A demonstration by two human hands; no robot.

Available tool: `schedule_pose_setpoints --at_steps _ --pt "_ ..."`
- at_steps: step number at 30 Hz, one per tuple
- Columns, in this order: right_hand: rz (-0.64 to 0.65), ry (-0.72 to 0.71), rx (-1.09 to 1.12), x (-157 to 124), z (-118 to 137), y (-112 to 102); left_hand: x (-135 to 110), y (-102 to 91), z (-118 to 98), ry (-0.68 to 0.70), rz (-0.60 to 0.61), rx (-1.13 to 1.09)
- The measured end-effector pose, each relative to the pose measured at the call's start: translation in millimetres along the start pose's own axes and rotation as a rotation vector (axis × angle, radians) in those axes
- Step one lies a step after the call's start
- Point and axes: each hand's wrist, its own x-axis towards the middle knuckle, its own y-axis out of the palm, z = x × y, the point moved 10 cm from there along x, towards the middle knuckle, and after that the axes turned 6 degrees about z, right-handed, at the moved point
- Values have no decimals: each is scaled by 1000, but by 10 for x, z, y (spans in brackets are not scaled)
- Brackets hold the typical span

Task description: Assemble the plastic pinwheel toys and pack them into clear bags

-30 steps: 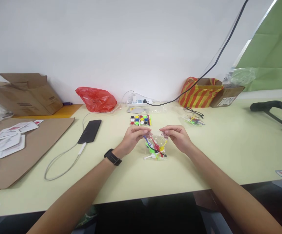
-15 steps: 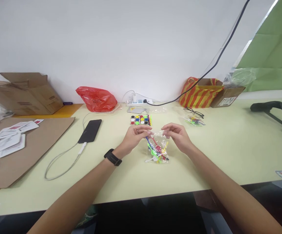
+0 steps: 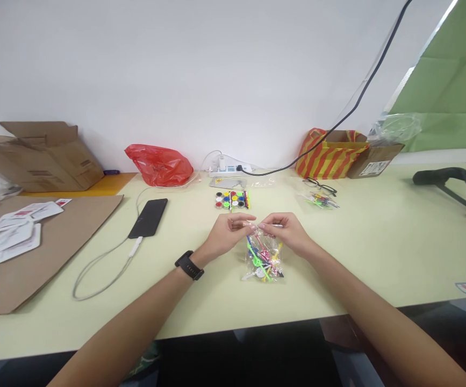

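A clear plastic bag (image 3: 263,263) with several small plastic pieces in green, red, blue, yellow, white and black hangs between my hands over the table. My left hand (image 3: 229,234) pinches its top edge from the left, thumb against fingers. From the right, my right hand (image 3: 287,232) pinches the same top edge, the two sets of fingertips close together. Just beyond my hands lie rows of coloured round discs (image 3: 233,200) with thin sticks at their right side. A black watch (image 3: 190,265) is on my left wrist.
A black phone (image 3: 148,217) with a white cable lies left. Behind are a red plastic bag (image 3: 160,165), a power strip (image 3: 228,171) and a striped bag (image 3: 329,156). Glasses (image 3: 320,186) and another packet of coloured pieces (image 3: 321,201) lie right. White packets (image 3: 17,231) rest on cardboard (image 3: 83,226).
My hands have come closer together along the bag's top edge, the right one moving left. The bag's opening is now gathered between my fingertips, and the bag has shifted slightly nearer to me.
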Motion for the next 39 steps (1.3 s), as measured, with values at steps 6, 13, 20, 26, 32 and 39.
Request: schedule_pose_setpoints --at_steps 6,13,20,26,32,39 --pt "-30 14 -14 9 -7 -124 55 -118 36 -24 20 -40" --pt "-74 -32 62 7 76 -301 97 -277 26 26 5 -84" --pt "-64 -5 208 19 -43 -316 95 -349 40 23 -38 -156" --pt "-51 -4 253 4 -17 -286 91 -400 62 30 -75 -223" --pt "-94 -55 171 2 20 -304 79 -396 -2 63 -95 -145" --pt "-119 -99 7 5 70 -325 100 -377 47 18 -61 10"
